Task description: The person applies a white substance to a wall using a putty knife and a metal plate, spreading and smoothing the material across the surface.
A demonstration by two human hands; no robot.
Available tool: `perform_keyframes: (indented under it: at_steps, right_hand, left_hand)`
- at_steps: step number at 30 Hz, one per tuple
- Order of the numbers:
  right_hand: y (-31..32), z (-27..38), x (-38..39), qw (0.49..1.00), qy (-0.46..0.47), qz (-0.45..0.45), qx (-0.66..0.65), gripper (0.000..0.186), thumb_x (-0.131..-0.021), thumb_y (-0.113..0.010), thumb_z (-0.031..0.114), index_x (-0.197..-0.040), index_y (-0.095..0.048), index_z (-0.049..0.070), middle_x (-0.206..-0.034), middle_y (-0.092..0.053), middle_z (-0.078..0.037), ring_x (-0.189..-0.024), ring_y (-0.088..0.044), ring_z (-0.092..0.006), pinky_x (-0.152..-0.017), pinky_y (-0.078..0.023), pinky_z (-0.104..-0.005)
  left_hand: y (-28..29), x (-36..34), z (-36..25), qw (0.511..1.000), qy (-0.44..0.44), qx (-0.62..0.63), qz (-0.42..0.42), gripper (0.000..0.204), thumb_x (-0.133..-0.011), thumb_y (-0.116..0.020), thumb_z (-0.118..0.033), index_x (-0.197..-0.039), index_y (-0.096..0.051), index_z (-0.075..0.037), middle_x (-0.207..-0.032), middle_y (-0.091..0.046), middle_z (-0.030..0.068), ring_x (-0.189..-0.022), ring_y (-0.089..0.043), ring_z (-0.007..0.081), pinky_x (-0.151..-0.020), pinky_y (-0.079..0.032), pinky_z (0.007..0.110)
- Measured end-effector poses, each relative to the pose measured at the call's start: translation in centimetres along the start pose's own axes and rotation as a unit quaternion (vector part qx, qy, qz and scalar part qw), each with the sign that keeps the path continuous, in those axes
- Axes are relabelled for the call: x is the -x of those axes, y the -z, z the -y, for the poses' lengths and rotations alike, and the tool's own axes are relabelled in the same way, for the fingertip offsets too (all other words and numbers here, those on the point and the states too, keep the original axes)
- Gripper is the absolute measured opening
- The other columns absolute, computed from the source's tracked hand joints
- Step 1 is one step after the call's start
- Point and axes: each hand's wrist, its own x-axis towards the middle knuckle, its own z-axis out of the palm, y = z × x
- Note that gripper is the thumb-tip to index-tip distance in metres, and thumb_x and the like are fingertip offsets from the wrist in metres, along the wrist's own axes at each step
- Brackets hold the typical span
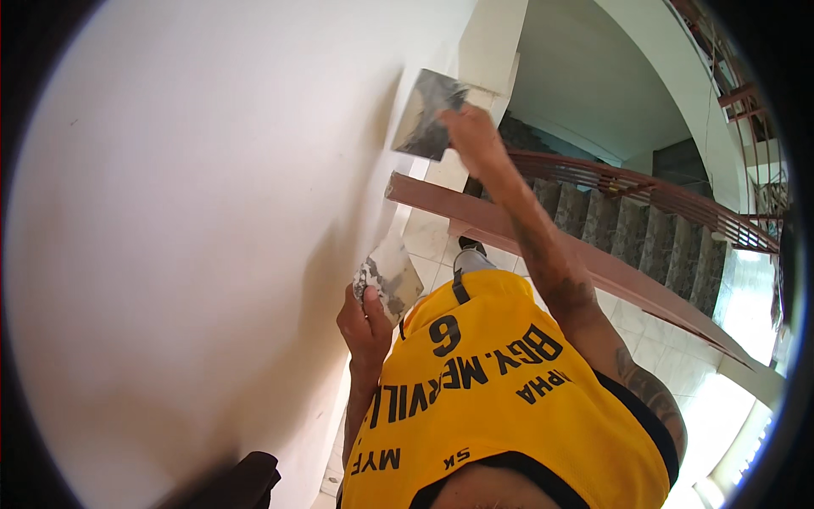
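My left hand (366, 329) is closed on a flat putty board (397, 273), its thumb laid over the near edge. White and grey putty is smeared across the board and caked along its edge by the fingers. Farther out, my right hand (476, 140) grips a wide flat steel putty blade (428, 114) with grey and pale smears on its face. The blade is close to the white wall (212, 212) on the left and casts a shadow there; whether its edge touches the wall I cannot tell.
A reddish-brown rail or beam (509, 225) runs from near the wall across to the right, beyond my body. Past it, dark marbled stairs (627, 220) curve along a metal railing (619, 176). Pale tiles (428, 236) cover the floor. A dark object (246, 479) shows at the lower left.
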Motion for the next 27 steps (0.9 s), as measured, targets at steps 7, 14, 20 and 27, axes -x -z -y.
perform_keyframes:
  at_steps: [7,14,20,27]
  right_hand:
    - [2.5,-6.9,-6.0,0.956,-0.199,0.021,-0.215,0.013,-0.081,-0.053,0.002,-0.092,-0.053,-0.005,-0.090,-0.053,-0.012,-0.076,-0.058,-0.0246,-0.069,-0.055,-0.0452]
    - [0.3,-7.3,-5.7,0.942,-0.244,0.059,-0.225,0.010,-0.080,-0.050,-0.001,-0.088,-0.053,-0.006,-0.084,-0.054,-0.011,-0.071,-0.059,-0.0252,-0.068,-0.056,-0.0478]
    - [-0.6,-5.6,-4.9,0.971,-0.198,0.054,-0.123,0.009,-0.081,-0.052,0.005,-0.082,-0.053,-0.004,-0.079,-0.054,-0.009,-0.065,-0.057,-0.0207,-0.064,-0.055,-0.0422]
    - [-2.7,-0.5,-1.0,0.983,-0.014,0.037,0.181,0.032,-0.081,-0.048,0.022,-0.083,-0.057,-0.008,-0.070,-0.061,-0.021,-0.067,-0.062,-0.0278,-0.060,-0.048,-0.0388]
  left_hand:
    - [0.3,0.1,-1.0,0.999,0.008,0.013,-0.048,0.022,-0.095,-0.044,-0.017,-0.096,-0.054,0.003,-0.060,-0.052,0.0080,-0.049,-0.048,0.0174,-0.048,-0.039,0.029]
    - [1.1,0.5,-2.0,0.999,0.043,0.009,-0.031,0.024,-0.095,-0.042,-0.018,-0.098,-0.053,0.003,-0.061,-0.051,0.0075,-0.051,-0.046,0.0170,-0.049,-0.039,0.030]
    - [1.3,1.1,-2.1,0.998,0.053,0.000,-0.039,0.025,-0.096,-0.042,-0.019,-0.099,-0.053,0.004,-0.067,-0.055,0.0092,-0.056,-0.049,0.0170,-0.054,-0.041,0.030]
    - [1.4,1.3,-1.8,0.998,0.049,0.021,-0.045,0.026,-0.096,-0.041,-0.018,-0.102,-0.053,0.004,-0.076,-0.061,0.0140,-0.062,-0.056,0.0225,-0.058,-0.045,0.032]
